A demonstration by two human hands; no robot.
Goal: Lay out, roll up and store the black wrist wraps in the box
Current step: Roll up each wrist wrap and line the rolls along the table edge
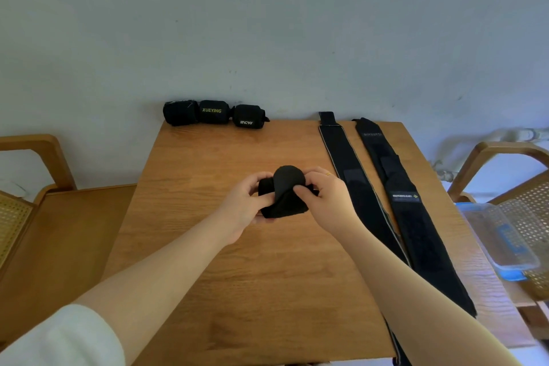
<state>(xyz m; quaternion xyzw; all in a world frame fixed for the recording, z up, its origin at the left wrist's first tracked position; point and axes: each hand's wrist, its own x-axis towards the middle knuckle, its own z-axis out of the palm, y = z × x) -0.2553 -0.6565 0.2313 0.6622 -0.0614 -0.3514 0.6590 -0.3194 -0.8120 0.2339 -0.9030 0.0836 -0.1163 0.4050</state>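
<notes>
Wrist wrap (283, 192) half-rolled, pinched between both hands.
Left hand (248, 202) and right hand (322, 197) grip opposite ends; roll axis runs hand-to-hand, loose tail nearer the body.

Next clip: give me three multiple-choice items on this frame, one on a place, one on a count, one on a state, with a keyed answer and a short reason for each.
1. Where is the clear box?
A. at the table's right edge
B. against the wall
C. on the left chair

2. How many rolled wraps lie by the wall?
A. one
B. three
C. five

3. What state is the wrap in the hands?
A. flat
B. partly rolled
C. boxed

Answers:
1 A: the box sits by the right edge, beside the two flat wraps.
2 B: three black rolls line the far edge.
3 B: the left hand and right hand grip a roll with a loose tail.
</notes>
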